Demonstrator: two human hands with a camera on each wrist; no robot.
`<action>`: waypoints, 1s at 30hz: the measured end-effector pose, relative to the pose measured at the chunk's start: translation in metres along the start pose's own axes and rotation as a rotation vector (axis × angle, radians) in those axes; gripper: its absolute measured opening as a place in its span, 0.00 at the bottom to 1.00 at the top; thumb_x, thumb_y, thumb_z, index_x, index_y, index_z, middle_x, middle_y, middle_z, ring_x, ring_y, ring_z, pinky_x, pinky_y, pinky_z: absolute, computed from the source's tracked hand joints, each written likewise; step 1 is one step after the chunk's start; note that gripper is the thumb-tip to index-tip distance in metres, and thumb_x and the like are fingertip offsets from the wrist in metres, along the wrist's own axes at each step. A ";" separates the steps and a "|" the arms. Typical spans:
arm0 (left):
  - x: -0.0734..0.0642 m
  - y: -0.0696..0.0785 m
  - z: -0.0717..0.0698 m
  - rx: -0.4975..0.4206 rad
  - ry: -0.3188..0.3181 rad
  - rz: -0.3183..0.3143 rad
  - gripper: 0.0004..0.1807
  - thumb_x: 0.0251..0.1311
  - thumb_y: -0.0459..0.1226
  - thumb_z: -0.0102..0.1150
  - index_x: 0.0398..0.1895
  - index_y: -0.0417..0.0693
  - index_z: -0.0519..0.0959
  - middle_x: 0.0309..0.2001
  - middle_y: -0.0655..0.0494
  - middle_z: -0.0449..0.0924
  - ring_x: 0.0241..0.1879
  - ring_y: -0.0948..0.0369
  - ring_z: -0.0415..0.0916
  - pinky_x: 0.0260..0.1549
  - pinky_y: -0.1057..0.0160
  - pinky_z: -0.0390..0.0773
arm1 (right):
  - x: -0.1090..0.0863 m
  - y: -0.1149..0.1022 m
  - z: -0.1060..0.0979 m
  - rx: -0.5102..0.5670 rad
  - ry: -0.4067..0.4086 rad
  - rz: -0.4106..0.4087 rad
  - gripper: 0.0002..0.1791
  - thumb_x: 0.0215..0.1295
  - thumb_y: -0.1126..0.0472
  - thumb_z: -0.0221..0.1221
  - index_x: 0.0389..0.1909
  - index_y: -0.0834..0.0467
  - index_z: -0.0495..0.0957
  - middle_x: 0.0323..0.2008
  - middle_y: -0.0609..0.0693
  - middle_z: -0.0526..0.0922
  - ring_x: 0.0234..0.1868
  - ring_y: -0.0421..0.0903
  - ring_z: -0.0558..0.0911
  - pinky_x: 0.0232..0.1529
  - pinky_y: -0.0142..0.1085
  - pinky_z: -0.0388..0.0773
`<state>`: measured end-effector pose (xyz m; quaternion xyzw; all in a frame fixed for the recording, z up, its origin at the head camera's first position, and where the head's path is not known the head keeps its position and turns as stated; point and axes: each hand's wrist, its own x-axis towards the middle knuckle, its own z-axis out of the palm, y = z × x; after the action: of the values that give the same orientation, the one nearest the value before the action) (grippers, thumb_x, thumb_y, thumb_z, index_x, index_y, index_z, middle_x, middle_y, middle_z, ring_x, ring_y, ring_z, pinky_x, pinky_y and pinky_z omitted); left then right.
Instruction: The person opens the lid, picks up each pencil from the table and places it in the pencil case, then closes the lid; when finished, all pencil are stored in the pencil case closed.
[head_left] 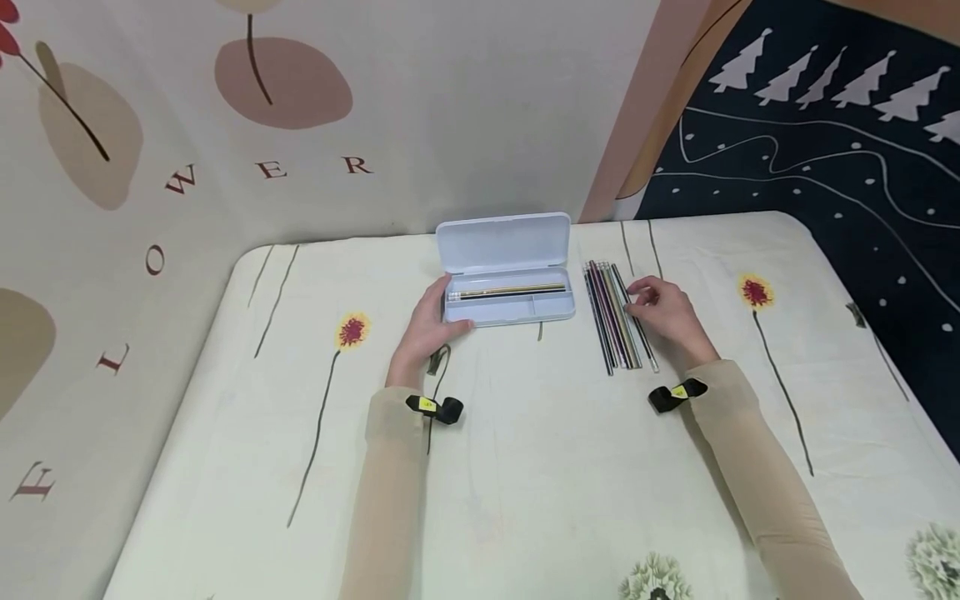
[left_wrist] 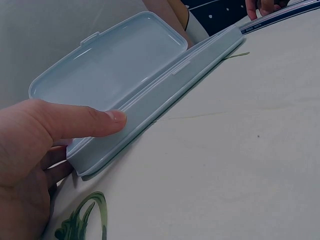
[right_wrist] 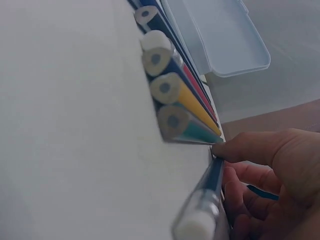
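Note:
A pale blue pencil case (head_left: 491, 317) lies with its lid (head_left: 502, 242) raised at the back. Several pencils (head_left: 510, 292) are inside, lying lengthwise. My left hand (head_left: 429, 332) grips the case's left end; in the left wrist view its thumb (left_wrist: 95, 121) presses on the front wall while the other fingers reach behind the end. To the right of the case, a row of pencils (head_left: 611, 321) lies side by side on the cloth. My right hand (head_left: 667, 315) pinches a dark pencil (right_wrist: 212, 177) with a white eraser end at the row's right side, between thumb and fingers.
A white cloth (head_left: 525, 467) with printed flowers covers the table. Behind it hangs a pale curtain (head_left: 465, 125) with lettering, and at the right a dark fabric (head_left: 810, 167) with printed trees. Both wrists carry small black cameras.

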<state>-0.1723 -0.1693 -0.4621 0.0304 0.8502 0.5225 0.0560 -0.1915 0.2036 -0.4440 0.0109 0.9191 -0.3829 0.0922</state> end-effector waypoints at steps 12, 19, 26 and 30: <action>0.000 0.002 -0.001 -0.003 0.002 -0.001 0.49 0.49 0.30 0.69 0.75 0.47 0.54 0.74 0.49 0.52 0.72 0.53 0.46 0.70 0.54 0.46 | -0.006 0.007 0.004 0.083 0.125 -0.119 0.14 0.62 0.69 0.56 0.48 0.69 0.78 0.37 0.61 0.78 0.35 0.50 0.73 0.35 0.35 0.68; 0.000 0.000 0.000 -0.010 0.003 0.002 0.49 0.49 0.30 0.69 0.75 0.47 0.54 0.74 0.49 0.52 0.72 0.53 0.46 0.70 0.55 0.45 | -0.007 0.008 0.006 0.152 0.166 -0.141 0.14 0.62 0.71 0.56 0.48 0.69 0.78 0.38 0.62 0.79 0.38 0.49 0.74 0.38 0.30 0.69; 0.000 0.000 0.000 -0.015 0.002 0.007 0.49 0.49 0.29 0.69 0.75 0.47 0.54 0.73 0.50 0.53 0.72 0.54 0.47 0.69 0.55 0.46 | -0.008 0.009 0.006 0.173 0.170 -0.166 0.14 0.64 0.70 0.57 0.50 0.67 0.79 0.39 0.61 0.79 0.38 0.45 0.75 0.37 0.28 0.70; -0.001 0.000 -0.001 -0.007 -0.001 0.013 0.49 0.50 0.29 0.69 0.75 0.47 0.54 0.73 0.49 0.53 0.72 0.53 0.47 0.69 0.55 0.46 | -0.009 0.007 0.007 0.188 0.137 -0.172 0.14 0.66 0.70 0.56 0.51 0.66 0.79 0.41 0.61 0.79 0.41 0.47 0.77 0.41 0.30 0.71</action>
<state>-0.1718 -0.1701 -0.4619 0.0357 0.8481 0.5259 0.0531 -0.1812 0.2042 -0.4519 -0.0333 0.8809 -0.4721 -0.0056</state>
